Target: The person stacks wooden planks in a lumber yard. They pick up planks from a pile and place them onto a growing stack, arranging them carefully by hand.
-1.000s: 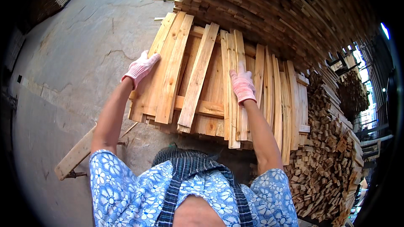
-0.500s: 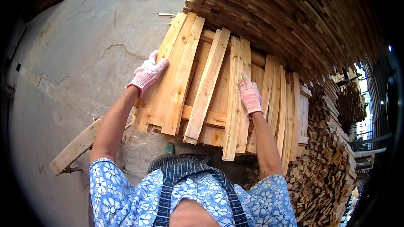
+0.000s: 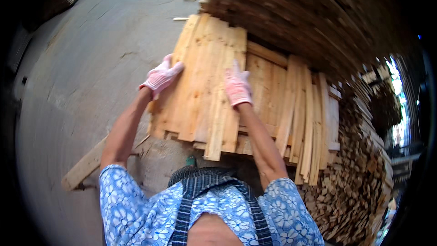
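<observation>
Several pale wooden planks lie side by side in a close group on the left of a low stack. My left hand, in a pink-and-white knit glove, rests against the group's outer left edge, its thumb spread from the fingers. My right hand, in a matching glove and slightly blurred, lies on the planks near the group's right side with fingers stretched forward. To the right, a lower layer of boards shows, with a crosspiece at its far end. Further right lie more loose narrow planks, slightly fanned.
A tall pile of stacked timber rises just beyond the planks. Cut wood ends are heaped at the right. A wooden bench stands at the lower left on the concrete floor. Thin offcuts lie on the floor ahead.
My right hand has moved left, and the spaced planks between my hands now sit together against the left group. The lower boards at the right are uncovered. My left hand stays at the edge.
</observation>
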Available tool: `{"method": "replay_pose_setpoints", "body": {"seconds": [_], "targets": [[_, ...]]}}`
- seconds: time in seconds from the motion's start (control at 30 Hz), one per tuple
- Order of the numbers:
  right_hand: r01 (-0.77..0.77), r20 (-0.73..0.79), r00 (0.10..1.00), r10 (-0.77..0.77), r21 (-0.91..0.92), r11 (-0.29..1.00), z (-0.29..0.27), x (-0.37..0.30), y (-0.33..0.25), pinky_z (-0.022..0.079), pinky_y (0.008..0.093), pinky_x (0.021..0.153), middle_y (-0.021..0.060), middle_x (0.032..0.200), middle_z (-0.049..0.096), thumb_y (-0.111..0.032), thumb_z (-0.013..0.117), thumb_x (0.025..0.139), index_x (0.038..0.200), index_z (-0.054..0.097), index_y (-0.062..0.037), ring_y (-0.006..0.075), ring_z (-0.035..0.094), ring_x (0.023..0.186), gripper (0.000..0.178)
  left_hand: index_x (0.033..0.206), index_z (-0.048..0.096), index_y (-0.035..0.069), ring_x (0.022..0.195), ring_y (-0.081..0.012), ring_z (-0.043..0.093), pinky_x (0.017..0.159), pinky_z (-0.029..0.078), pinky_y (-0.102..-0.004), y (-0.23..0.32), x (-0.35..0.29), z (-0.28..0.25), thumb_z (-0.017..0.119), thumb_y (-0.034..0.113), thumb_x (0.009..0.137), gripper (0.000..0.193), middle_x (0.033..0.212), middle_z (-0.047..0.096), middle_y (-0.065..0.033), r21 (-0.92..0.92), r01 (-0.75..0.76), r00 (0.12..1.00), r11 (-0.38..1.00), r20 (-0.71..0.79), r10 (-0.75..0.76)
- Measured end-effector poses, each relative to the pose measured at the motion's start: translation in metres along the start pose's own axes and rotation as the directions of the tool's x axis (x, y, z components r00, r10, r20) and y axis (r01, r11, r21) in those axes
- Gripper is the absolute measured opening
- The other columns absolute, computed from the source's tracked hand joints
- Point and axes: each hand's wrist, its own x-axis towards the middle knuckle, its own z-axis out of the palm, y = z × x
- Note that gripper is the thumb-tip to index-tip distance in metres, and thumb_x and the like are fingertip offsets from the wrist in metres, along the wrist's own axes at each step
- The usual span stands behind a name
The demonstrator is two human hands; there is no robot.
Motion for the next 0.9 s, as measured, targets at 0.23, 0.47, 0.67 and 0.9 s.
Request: {"method": "replay_pose_setpoints", "body": {"seconds": [0.23,0.47,0.67,0.9], "targets": [[-0.415,0.487,0.871,-0.062,0.661,-0.625,-0.029,-0.01,0.064,0.05,0.0499,0.097,0.0277,0.126,0.061,-0.06,0.05,0.099,0.156,0.037,-0.0188,0.0465,0.062,0.113,0.072,0.161,0.029,0.013,0.129,-0.0436,0.058,0.107,0.045,-0.0471,-0.007,0.002,-0.011,0.049,0.068,0.097,0.087,0.139,0.06,-0.028,0.1,0.075,0.997,0.992,-0.033,-0.073],[-0.33,0.32,0.877,0.358,0.943,-0.034,0.107,-0.1,0.162,0.054,0.0563,0.086,0.0231,0.111,0.066,-0.044,0.064,0.093,0.13,0.056,-0.0134,0.0434,0.066,0.103,0.049,0.16,0.034,0.013,0.136,-0.0458,0.048,0.113,0.042,-0.0501,0.09,-0.032,0.023,0.065,0.042,0.095,0.078,0.147,0.048,-0.0294,0.535,-0.375,0.85,0.757,-0.128,0.511],[-0.642,0.703,0.701,0.117,0.694,-0.325,0.276,-0.182,0.086,0.05,0.0541,0.099,0.0295,0.133,0.062,-0.051,0.058,0.095,0.153,0.043,-0.0108,0.0454,0.06,0.124,0.072,0.161,0.03,0.013,0.136,-0.0453,0.049,0.113,0.044,-0.0518,0.257,-0.071,0.17,0.063,0.042,0.094,0.081,0.155,0.038,-0.032,0.069,-0.522,0.819,0.85,0.317,0.478],[-0.208,0.548,0.833,0.082,0.446,-0.87,0.375,-0.221,0.083,0.041,0.0411,0.113,0.0217,0.151,0.054,-0.046,0.064,0.098,0.151,0.045,0.0029,0.0322,0.052,0.139,0.075,0.163,0.023,0.014,0.138,-0.048,0.049,0.109,0.047,-0.0508,0.322,-0.061,0.287,0.072,0.046,0.083,0.1,0.155,0.039,-0.0341,-0.126,-0.196,0.95,0.972,0.223,0.221]]}}
